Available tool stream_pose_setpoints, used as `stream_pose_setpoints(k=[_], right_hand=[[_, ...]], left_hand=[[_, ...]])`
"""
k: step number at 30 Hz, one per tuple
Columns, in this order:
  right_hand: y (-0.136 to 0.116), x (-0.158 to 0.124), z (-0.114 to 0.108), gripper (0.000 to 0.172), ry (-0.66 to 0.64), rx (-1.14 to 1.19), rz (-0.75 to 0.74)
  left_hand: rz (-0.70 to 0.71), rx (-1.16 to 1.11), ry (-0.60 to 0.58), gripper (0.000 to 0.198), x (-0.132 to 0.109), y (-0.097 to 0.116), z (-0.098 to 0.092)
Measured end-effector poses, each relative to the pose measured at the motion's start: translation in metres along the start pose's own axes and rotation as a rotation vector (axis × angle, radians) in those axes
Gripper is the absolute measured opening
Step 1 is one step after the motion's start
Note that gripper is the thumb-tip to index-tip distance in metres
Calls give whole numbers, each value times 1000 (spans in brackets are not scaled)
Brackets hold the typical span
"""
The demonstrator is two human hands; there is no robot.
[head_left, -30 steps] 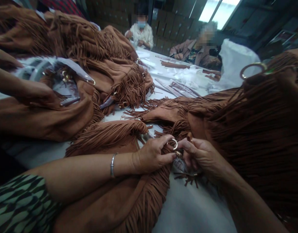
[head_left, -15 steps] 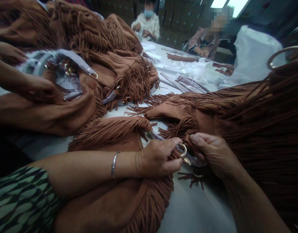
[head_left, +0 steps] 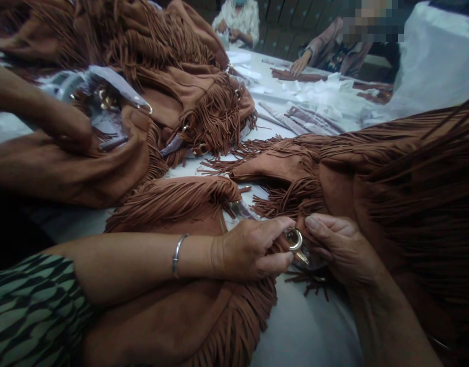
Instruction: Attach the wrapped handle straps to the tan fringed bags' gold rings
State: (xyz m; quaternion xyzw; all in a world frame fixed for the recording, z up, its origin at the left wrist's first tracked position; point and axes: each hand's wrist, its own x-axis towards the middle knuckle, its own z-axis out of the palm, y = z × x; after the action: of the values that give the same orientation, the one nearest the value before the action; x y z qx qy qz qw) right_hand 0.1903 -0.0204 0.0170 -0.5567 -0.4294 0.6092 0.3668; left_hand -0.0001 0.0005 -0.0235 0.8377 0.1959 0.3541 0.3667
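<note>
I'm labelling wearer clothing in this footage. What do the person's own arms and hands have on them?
Both hands are bare, no gloves. The left hand has a thin silver bangle at the wrist and a short green-and-black patterned sleeve higher up. The right hand and forearm show no sleeve or jewellery.

I see a white tabletop (head_left: pixel 306 331) almost buried under brown fringed bags (head_left: pixel 188 316): one close to me, one spread across the right side (head_left: pixel 333 168), more heaped at the far left (head_left: pixel 173 66). Farther back lie white wrappers (head_left: pixel 318 97) and loose brown straps (head_left: pixel 295 76).
</note>
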Motion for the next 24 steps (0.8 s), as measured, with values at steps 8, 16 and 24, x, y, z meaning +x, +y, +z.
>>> stream_pose_setpoints(k=[8,16,24], right_hand=[[-3,-2,1,40,69,11,33],[-9,-8,9,36,97,30,81],[-7,-8,1,38,29,-7,121]], left_hand=[[-38,-63,-51,30,1,1,1],[-49,8,-136,43,3,8,-4],[-59,17,-160,49,0,10,-2]])
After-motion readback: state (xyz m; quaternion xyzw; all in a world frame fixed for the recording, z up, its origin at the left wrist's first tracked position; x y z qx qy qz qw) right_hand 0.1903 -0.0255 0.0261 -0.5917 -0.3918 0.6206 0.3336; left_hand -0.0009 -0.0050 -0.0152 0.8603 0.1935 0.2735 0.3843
